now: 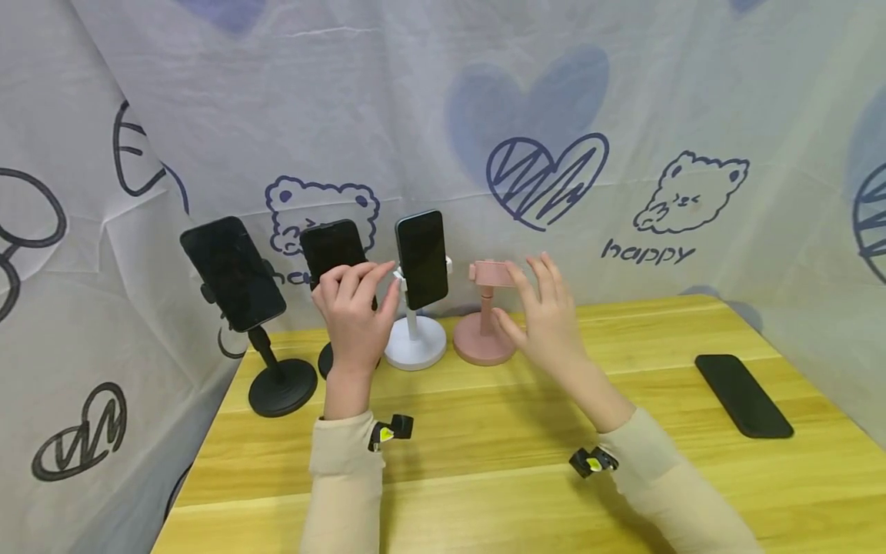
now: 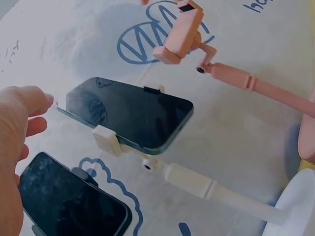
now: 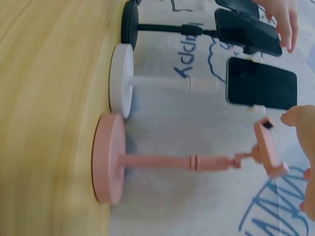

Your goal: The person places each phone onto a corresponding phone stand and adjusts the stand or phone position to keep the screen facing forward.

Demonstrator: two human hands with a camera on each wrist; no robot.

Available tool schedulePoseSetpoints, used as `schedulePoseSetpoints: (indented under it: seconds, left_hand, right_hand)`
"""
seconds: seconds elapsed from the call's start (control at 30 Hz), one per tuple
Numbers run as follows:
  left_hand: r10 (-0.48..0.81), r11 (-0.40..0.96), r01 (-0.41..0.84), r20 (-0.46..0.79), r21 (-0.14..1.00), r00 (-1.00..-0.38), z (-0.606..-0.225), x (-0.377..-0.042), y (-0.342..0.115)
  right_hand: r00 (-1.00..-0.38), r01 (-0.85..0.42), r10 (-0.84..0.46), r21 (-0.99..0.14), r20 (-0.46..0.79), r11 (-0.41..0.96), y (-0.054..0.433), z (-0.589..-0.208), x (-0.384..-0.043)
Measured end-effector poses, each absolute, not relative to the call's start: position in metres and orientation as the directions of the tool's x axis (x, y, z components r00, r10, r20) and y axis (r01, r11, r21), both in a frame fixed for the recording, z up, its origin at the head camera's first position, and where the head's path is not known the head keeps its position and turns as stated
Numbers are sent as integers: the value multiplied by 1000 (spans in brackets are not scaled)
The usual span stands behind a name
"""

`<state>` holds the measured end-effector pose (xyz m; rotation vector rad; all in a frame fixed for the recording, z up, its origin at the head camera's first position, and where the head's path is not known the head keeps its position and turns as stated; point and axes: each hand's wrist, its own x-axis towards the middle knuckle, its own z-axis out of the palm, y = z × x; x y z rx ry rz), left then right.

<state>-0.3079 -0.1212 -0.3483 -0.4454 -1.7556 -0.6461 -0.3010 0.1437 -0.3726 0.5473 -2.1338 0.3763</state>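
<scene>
A white phone stand point(image 1: 414, 342) holds a dark phone point(image 1: 424, 260) upright in its clamp. My left hand point(image 1: 356, 315) hovers just left of that phone, fingers loosely bent around nothing, and overlaps the black phone point(image 1: 334, 245) behind it. In the left wrist view, the fingertips point(image 2: 42, 101) are near the clamped phone's far end. Right of the white stand is a pink phone stand point(image 1: 484, 338) with a bare clamp point(image 1: 493, 273). Beside this clamp my right hand point(image 1: 550, 315) is raised with fingers spread, also seen at the edge of the right wrist view.
At the far left a black phone stand point(image 1: 282, 387) carries a tilted black phone point(image 1: 233, 273). Another black phone point(image 1: 744, 396) lies flat on the wooden table point(image 1: 484, 477) at the right. A printed cloth point(image 1: 415, 115) hangs close behind the stands.
</scene>
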Motion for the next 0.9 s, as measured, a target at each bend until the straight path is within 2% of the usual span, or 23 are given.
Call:
schedulePoseSetpoints:
  seconds: [0.4,0.73,0.9]
  left_hand:
    - [32,766,631,975,118,-221,-342,-299,-110]
    - [98,760,647,973,62,-209,-338,-290,-93]
    - [142,758,651,966,33,-214,-340,-289,-86]
  right_hand:
    - [-552,-406,-165,-90,817,910,207,-380,-276]
    - [-517,-309,-88,-90,852,947,257,-387,-256]
    - [-525,-254,-51,-100,849,962,279,-389,-245]
